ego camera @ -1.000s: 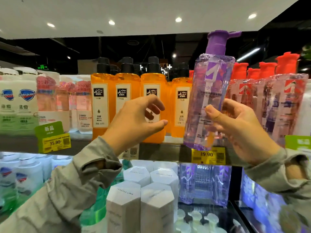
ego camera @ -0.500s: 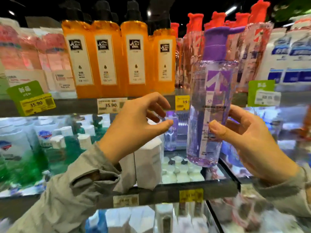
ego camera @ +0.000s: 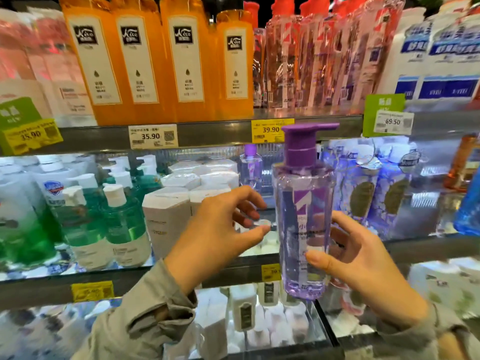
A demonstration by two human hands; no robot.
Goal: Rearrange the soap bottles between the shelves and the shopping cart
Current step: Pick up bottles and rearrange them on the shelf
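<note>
Pinches a clear purple pump bottle in the right grip, thumb across the front label and fingers curled behind. Holds it upright in the air just in front of the middle shelf, resting on nothing. Hovers the left grip just beside it, fingers loosely curved and spread, touching nothing.

Could slip: smooth, liquid-filled plastic, held one-handed on its lower half, with the pump head well above the hold. Could tip for the same reason if jolted. On the way into the shelf, might clip the white hexagonal boxes to the left or the lilac bottles to the right. Might also catch the pump spout on the upper shelf edge, just above it.

Set in a shop aisle, against brightly lit shelves with shiny floors. Above, orange bottles beside red-capped clear bottles. At left on the middle shelf, green bottles. Far back, a small purple-capped bottle. Along the upper edge, price tags reading 35.90 and 39.90. No shopping cart in view.
</note>
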